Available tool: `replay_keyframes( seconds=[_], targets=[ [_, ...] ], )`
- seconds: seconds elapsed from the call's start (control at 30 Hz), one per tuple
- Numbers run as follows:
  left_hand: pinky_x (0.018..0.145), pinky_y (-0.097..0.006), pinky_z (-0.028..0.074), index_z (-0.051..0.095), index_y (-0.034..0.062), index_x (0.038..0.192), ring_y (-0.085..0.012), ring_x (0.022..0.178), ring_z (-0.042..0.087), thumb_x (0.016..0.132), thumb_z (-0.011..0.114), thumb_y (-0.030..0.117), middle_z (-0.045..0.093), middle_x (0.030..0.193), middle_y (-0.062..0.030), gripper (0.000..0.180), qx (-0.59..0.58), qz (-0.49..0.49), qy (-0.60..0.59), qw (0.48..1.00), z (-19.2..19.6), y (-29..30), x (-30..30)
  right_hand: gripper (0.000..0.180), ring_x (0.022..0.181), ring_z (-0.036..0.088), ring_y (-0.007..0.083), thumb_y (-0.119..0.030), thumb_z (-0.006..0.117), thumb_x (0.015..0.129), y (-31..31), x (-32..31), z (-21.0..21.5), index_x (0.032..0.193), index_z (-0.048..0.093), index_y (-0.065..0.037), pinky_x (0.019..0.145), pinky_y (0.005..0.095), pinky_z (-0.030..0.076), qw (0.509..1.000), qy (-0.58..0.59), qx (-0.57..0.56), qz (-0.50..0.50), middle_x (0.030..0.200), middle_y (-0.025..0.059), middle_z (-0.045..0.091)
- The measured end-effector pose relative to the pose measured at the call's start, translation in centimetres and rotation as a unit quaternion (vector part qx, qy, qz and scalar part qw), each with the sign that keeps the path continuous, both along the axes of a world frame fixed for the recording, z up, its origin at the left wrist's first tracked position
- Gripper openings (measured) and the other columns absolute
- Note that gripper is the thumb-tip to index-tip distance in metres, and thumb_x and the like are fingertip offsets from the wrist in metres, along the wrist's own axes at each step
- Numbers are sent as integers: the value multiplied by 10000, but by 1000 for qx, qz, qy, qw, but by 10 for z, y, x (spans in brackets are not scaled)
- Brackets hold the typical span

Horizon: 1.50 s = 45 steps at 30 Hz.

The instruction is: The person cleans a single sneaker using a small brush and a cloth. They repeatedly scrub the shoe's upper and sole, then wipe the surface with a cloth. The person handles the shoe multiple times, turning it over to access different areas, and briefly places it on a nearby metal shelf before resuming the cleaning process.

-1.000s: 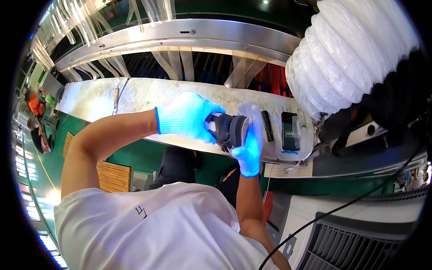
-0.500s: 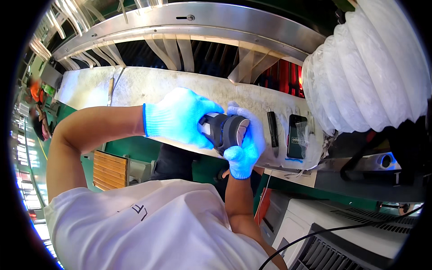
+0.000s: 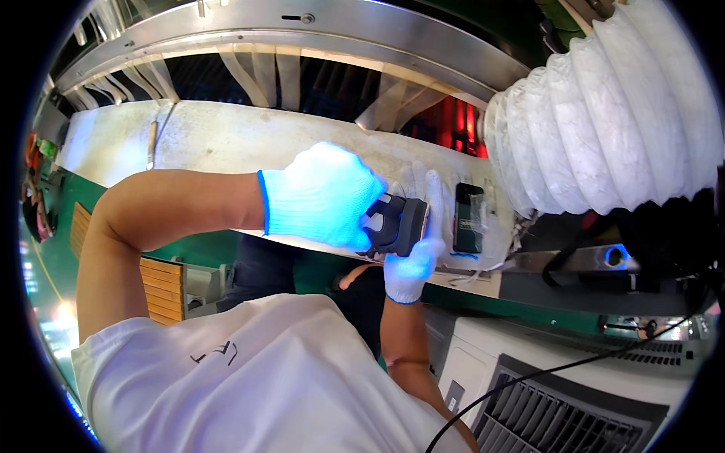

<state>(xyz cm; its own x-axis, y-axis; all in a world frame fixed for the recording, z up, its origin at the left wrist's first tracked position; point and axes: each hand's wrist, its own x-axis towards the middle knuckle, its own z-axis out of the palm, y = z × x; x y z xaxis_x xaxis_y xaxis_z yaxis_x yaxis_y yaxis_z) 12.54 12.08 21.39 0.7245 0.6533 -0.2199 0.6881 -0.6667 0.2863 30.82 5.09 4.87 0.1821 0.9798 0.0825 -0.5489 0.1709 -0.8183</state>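
Observation:
Over the near edge of the pale bench (image 3: 226, 136) I hold a dark grey and black shoe (image 3: 399, 226). My left hand (image 3: 321, 200), in a white knit glove lit bright blue, is closed around its left end. At the other end, my right hand (image 3: 415, 260), in a matching glove, cups the shoe, with the thumb low and the fingers stretched along the far side. The left glove hides much of the shoe.
Right of my hands lies a dark phone-like slab (image 3: 468, 217) beside crumpled clear plastic. A wooden-handled tool (image 3: 152, 143) rests at the left. Behind stand a metal hood (image 3: 340, 26) with clear strips and a roller opening. A wide white ribbed duct (image 3: 596, 128) bulges in at right.
The shoe has turned in my hands, and my right fingers have straightened. The view has shifted, and the dark-handled tool beside the slab no longer shows.

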Motion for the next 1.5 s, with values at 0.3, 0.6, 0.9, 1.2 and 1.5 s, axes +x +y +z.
replay_keyframes(
  seconds=[0.3,0.6,0.9,1.2,1.5],
  targets=[
    [687,-475,636,792,54,932,-407,741,762,817,854,464,754,798,-189,430,38,-65,-23,997,-9,6,14,630,1462,588,345,-367,587,1148,-19,10,27,1603,519,63,1249,488,455,976,-179,81,-89,1605,231,587],
    [663,-470,636,815,50,912,-386,706,772,847,850,394,764,785,-177,351,33,-77,-101,991,-12,-11,1,510,1345,658,360,-349,527,1181,-29,22,23,1443,647,71,1179,491,496,828,-484,209,-192,1429,233,697],
    [825,-480,627,766,138,1208,-360,972,786,778,906,401,806,1068,-112,523,-32,63,-231,970,-39,-73,-19,495,1345,649,330,-255,569,1104,-73,1,35,1471,641,68,1179,462,502,898,-398,125,-141,1467,218,672],
    [791,-442,654,762,136,1221,-334,1015,806,707,975,424,795,1208,-133,626,96,-42,-397,912,-98,-101,-33,737,1577,487,362,-384,602,1122,-104,-6,40,1676,431,71,1308,496,385,978,-186,10,-91,1710,256,498],
    [788,-400,645,785,99,1198,-282,1060,802,667,963,440,794,1216,-103,656,97,-117,-400,904,-100,-78,-44,514,1584,482,368,-296,558,1157,-113,-11,64,1483,665,87,1304,493,376,926,-372,-39,-49,1709,282,494]
  ],
)
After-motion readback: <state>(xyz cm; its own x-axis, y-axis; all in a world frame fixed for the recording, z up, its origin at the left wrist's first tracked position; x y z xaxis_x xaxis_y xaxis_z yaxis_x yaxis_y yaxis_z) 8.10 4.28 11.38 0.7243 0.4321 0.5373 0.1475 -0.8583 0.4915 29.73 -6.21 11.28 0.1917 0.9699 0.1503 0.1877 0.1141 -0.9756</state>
